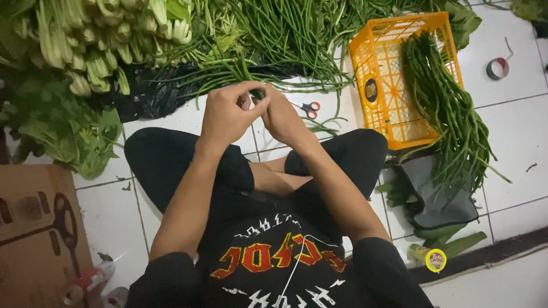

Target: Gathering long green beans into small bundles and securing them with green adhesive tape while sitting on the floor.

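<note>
We're clenching both hands, left hand (228, 114) and right hand (283, 117), around a bundle of long beans (245, 71) just beyond our knees, keeping stems aligned and grip tight near the ends, scissors (309, 108) lying just right.

floor (514, 131): white square tiles, dark grout | lower-right edge: dark strip, perhaps a threshold | light: even

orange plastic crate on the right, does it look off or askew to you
Yes. The orange plastic crate lies tipped on its side on the white tiled floor, and the bundle of long green beans spills out of its open mouth onto the tiles.
</note>
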